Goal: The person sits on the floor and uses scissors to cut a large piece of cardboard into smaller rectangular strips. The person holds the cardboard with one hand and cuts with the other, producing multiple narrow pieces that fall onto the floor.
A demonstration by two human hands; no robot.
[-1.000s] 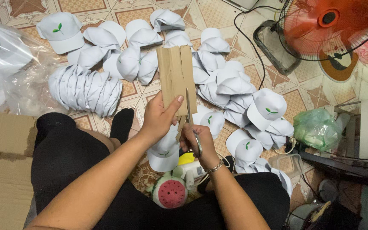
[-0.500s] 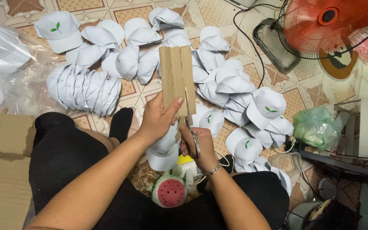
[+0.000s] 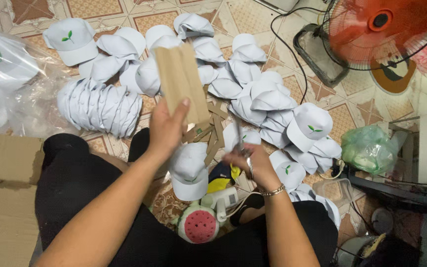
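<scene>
Gripping brown cardboard strip (image 3: 178,81): left hand (image 3: 166,126); right hand (image 3: 247,160) clenched on scissors (image 3: 238,136) (blurred), white caps (image 3: 253,94) nr.

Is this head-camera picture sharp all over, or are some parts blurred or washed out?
In the head view, the left hand and its cardboard piece are smeared by motion; the right hand and the thin tool it grips are blurred too, so the tool is hard to identify. The white caps on the tiled floor look sharper, evenly lit. The plastic bag shows soft glare.
</scene>
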